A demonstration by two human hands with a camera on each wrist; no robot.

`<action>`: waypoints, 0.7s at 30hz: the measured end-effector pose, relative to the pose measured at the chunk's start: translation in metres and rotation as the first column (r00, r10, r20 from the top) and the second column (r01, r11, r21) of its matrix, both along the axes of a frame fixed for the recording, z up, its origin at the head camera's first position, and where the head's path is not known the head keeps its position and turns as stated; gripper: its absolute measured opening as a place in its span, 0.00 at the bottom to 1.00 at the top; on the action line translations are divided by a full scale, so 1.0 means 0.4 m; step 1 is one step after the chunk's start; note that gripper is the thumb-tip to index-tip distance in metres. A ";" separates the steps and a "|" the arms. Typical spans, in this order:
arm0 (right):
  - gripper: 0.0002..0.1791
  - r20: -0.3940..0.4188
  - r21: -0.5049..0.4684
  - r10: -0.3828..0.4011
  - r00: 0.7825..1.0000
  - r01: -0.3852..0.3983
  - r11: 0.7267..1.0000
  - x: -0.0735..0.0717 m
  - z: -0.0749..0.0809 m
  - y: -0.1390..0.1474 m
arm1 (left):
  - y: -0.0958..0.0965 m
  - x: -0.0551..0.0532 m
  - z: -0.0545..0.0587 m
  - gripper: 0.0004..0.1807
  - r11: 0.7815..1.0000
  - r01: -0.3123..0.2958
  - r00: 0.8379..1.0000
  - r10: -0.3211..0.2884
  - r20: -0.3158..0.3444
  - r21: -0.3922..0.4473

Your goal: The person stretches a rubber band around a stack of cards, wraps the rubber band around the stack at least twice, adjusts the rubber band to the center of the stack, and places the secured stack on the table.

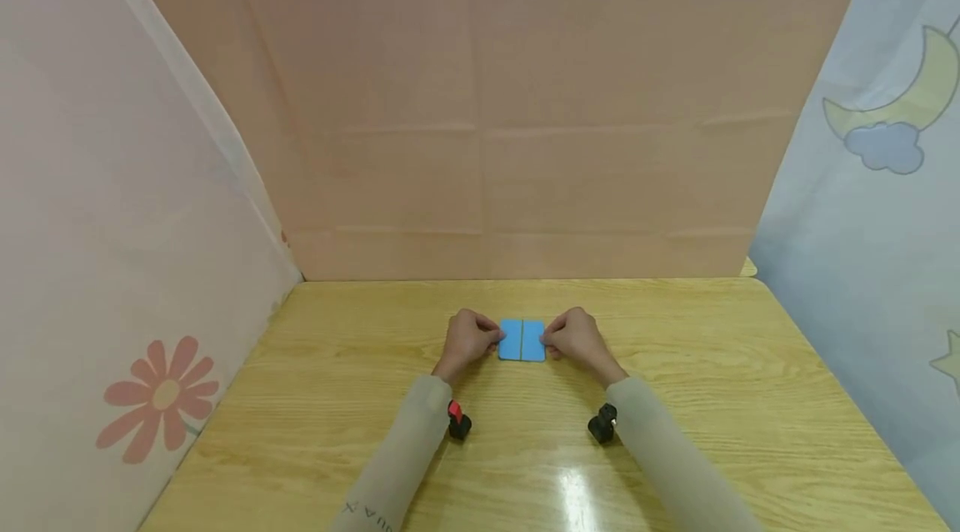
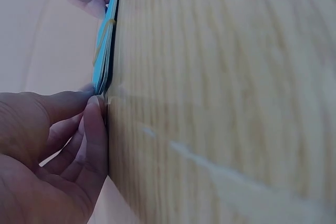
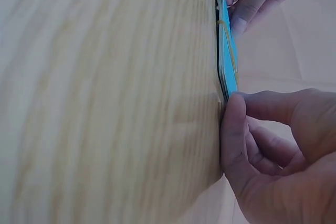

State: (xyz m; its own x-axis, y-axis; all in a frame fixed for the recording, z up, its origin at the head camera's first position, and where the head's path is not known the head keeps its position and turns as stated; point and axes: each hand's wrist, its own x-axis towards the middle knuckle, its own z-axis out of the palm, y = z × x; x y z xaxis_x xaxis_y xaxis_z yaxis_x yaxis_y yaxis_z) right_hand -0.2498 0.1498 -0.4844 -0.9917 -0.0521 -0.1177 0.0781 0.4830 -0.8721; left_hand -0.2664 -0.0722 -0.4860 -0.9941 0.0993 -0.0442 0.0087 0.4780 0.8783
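A thin stack of blue cards [image 1: 532,341] lies on the wooden table, with a yellowish rubber band [image 1: 521,340] stretched round its middle. My left hand [image 1: 468,339] pinches the stack's left edge between thumb and forefinger. At the opposite edge, my right hand [image 1: 576,338] pinches it the same way. Seen side-on in the left wrist view, the stack [image 2: 102,59] shows several layers, slightly fanned near the left fingertips. The band [image 3: 227,35] also crosses the stack in the right wrist view. The cards' underside is hidden against the table.
The wooden table [image 1: 337,415] ends at a tan cloth backdrop [image 1: 480,115]. A flower-printed cloth [image 1: 67,223] hangs at left, and a moon-printed cloth [image 1: 847,207] at right. Small black cameras [image 1: 602,425] sit at both wrists.
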 end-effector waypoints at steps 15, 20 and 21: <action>0.27 0.046 -0.034 0.047 0.998 -0.045 0.998 0.017 0.029 0.050 | -0.038 0.025 0.034 0.15 0.982 0.063 0.983 -0.092 -0.157 -0.181; 0.47 -0.009 0.078 0.008 1.000 -0.007 0.997 0.038 0.060 0.070 | -0.058 0.022 0.050 0.27 0.970 0.074 0.973 -0.121 -0.198 -0.231; 0.49 -0.020 0.097 0.004 1.000 -0.002 0.995 0.041 0.067 0.074 | -0.063 0.021 0.054 0.29 0.967 0.072 0.971 -0.124 -0.204 -0.243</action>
